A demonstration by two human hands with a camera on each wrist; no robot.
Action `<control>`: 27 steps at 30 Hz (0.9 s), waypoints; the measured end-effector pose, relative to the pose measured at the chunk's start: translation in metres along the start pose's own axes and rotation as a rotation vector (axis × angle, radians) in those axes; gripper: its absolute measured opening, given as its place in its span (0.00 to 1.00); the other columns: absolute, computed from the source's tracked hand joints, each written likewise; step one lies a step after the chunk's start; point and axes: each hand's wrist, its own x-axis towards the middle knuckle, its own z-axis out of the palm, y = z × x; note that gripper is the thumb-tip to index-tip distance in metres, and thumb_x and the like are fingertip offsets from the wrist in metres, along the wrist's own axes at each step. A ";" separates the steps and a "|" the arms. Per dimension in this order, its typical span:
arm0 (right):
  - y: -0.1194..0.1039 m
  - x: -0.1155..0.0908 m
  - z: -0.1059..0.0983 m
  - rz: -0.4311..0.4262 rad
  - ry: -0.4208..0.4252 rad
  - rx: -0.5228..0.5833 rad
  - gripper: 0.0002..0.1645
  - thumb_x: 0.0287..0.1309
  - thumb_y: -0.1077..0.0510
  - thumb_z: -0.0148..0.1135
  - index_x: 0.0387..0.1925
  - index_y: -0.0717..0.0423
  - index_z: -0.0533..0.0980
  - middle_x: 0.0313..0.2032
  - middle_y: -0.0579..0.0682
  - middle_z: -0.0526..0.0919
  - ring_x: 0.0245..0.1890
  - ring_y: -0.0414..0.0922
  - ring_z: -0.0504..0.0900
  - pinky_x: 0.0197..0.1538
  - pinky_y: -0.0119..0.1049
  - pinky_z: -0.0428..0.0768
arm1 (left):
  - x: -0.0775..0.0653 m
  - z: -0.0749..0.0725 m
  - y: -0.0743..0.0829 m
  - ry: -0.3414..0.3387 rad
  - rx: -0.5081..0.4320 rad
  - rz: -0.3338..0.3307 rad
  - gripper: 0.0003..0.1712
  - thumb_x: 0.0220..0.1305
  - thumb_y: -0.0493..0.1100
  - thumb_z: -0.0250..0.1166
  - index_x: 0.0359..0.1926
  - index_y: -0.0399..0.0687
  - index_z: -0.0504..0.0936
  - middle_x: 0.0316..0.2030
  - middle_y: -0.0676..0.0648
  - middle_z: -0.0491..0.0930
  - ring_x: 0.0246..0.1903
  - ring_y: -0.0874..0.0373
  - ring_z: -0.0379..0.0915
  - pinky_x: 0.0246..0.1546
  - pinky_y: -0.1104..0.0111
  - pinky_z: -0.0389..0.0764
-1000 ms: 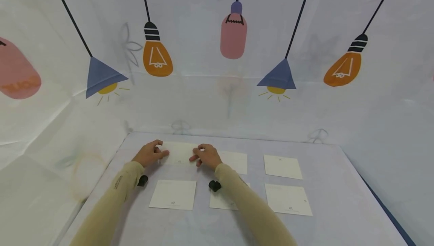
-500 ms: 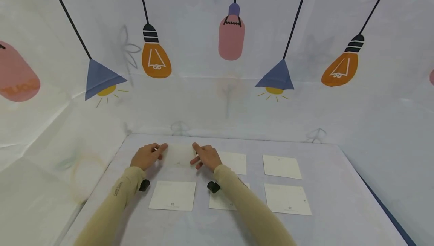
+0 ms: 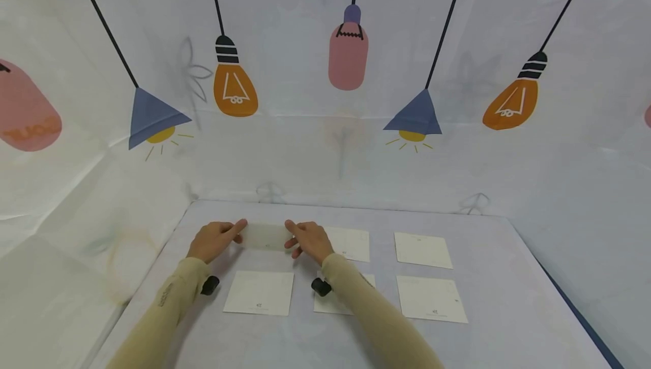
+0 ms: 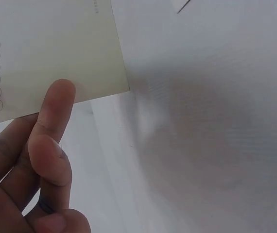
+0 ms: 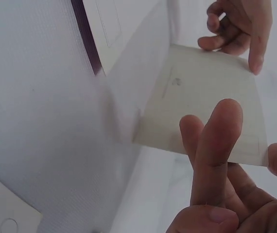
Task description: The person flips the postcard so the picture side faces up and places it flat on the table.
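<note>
A cream postcard point(image 3: 267, 237) is held up by its two short sides at the back left of the table, tilted so that it looks shallow in the head view. My left hand point(image 3: 213, 241) pinches its left side, and my right hand point(image 3: 312, 241) pinches the right side. Small printed circles run along one edge of the postcard point(image 4: 56, 53) in the left wrist view. The right wrist view has both hands at opposite ends of the postcard point(image 5: 211, 87), which bends slightly. What is on its other face is hidden.
On the white table point(image 3: 508, 301) lie more postcards: front left point(image 3: 259, 294), front right point(image 3: 432, 299), back right point(image 3: 423, 250) and back middle point(image 3: 351, 243). My right sleeve point(image 3: 376, 307) partly covers a front middle postcard point(image 3: 329, 304). A lamp-printed cloth wall point(image 3: 305, 154) stands behind.
The postcard has tipped and now looks shallower, its far edge lower in the head view. My left hand has shifted slightly left and toward me. The other postcards stay put.
</note>
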 end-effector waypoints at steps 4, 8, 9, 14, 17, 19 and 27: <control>0.000 -0.004 0.001 -0.029 -0.020 -0.010 0.45 0.63 0.21 0.49 0.57 0.54 0.81 0.36 0.42 0.89 0.23 0.44 0.86 0.64 0.57 0.67 | -0.006 -0.002 -0.002 0.001 -0.022 0.031 0.40 0.69 0.76 0.48 0.44 0.48 0.89 0.55 0.38 0.82 0.58 0.38 0.73 0.57 0.41 0.70; -0.001 -0.007 0.002 -0.071 -0.022 -0.036 0.38 0.67 0.25 0.50 0.49 0.52 0.84 0.41 0.44 0.88 0.24 0.43 0.85 0.59 0.53 0.70 | -0.011 -0.004 -0.003 -0.005 -0.034 0.057 0.39 0.70 0.74 0.49 0.49 0.48 0.88 0.53 0.42 0.83 0.53 0.43 0.76 0.51 0.47 0.74; 0.000 -0.007 0.002 -0.084 -0.020 -0.046 0.37 0.68 0.27 0.50 0.49 0.53 0.84 0.42 0.44 0.88 0.24 0.42 0.85 0.58 0.52 0.71 | -0.012 -0.005 -0.003 -0.009 -0.038 0.060 0.38 0.70 0.74 0.50 0.51 0.48 0.87 0.52 0.43 0.83 0.51 0.45 0.77 0.49 0.50 0.75; 0.005 -0.005 0.004 -0.145 -0.004 -0.129 0.31 0.71 0.33 0.54 0.55 0.52 0.83 0.45 0.46 0.87 0.29 0.43 0.85 0.43 0.42 0.79 | -0.016 -0.004 -0.006 -0.030 -0.055 0.097 0.35 0.71 0.69 0.55 0.61 0.48 0.82 0.51 0.47 0.84 0.42 0.53 0.76 0.41 0.61 0.75; 0.009 -0.003 0.006 -0.165 0.003 -0.234 0.27 0.71 0.38 0.57 0.57 0.50 0.82 0.47 0.46 0.86 0.38 0.43 0.85 0.42 0.39 0.80 | -0.016 -0.001 -0.007 -0.032 -0.048 0.134 0.32 0.72 0.63 0.60 0.62 0.44 0.81 0.51 0.44 0.84 0.39 0.55 0.75 0.38 0.62 0.75; 0.010 -0.002 0.007 -0.171 0.000 -0.305 0.25 0.71 0.40 0.59 0.58 0.51 0.82 0.48 0.46 0.85 0.44 0.44 0.83 0.46 0.39 0.80 | -0.016 0.001 -0.009 -0.033 -0.036 0.151 0.31 0.72 0.59 0.62 0.63 0.42 0.80 0.52 0.43 0.83 0.37 0.56 0.75 0.37 0.62 0.75; 0.013 -0.002 0.008 -0.168 -0.036 -0.381 0.27 0.67 0.43 0.65 0.61 0.54 0.80 0.41 0.43 0.83 0.41 0.41 0.75 0.45 0.37 0.75 | -0.010 0.013 -0.016 -0.033 0.007 0.155 0.29 0.68 0.57 0.67 0.59 0.40 0.83 0.41 0.48 0.81 0.36 0.55 0.75 0.38 0.62 0.76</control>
